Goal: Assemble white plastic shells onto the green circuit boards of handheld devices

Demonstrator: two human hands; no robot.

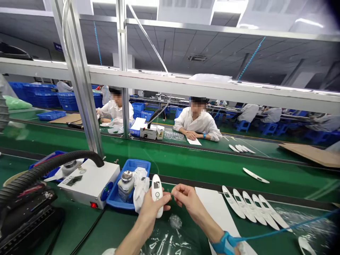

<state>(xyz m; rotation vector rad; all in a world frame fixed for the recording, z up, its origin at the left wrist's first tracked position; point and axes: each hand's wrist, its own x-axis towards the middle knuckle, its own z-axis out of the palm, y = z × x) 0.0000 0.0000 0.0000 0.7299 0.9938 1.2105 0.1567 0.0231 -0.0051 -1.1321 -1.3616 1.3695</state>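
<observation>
My left hand (148, 212) is wrapped round a white handheld device (156, 202) with a small dark screen and a round button; it stands nearly upright. Close to its right side, my right hand (186, 198) has thumb and forefinger pinched together. Whatever is between those fingertips is too small or hidden to tell. A blue wrist strap (225, 243) with a cord circles my right wrist. Under my hands lies clear plastic film (170, 242), and a white sheet (212, 205) is beside my right forearm.
A blue tray (113, 202) holds a metal-capped bottle (126, 187) and white cloth (140, 187). Left of it are a white box (87, 184) and a black hose (53, 166). Several white shells (233, 203) lie at right; another shell (255, 175) rests on the green belt. Two people sit opposite.
</observation>
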